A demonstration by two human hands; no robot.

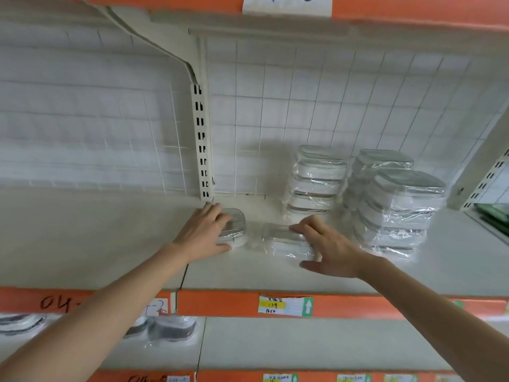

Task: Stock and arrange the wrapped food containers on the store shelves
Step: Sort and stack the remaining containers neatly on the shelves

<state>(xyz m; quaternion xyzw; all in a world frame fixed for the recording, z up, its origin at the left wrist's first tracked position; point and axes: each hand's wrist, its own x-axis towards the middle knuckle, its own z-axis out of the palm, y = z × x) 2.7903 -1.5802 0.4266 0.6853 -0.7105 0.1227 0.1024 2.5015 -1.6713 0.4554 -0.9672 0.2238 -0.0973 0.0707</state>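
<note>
motion blur softens the whole view, and the wrapped container pack lying flat on the shelf is hard to make out in its clear film. the left hand curls over its left end, near the slotted upright; the right hand is spread, fingers on the right end, thumb apart, seemingly not gripping. two wrapped stacks and stand just right of it. bare shelf lies to the left; the orange front edge carries a price tag.
</note>
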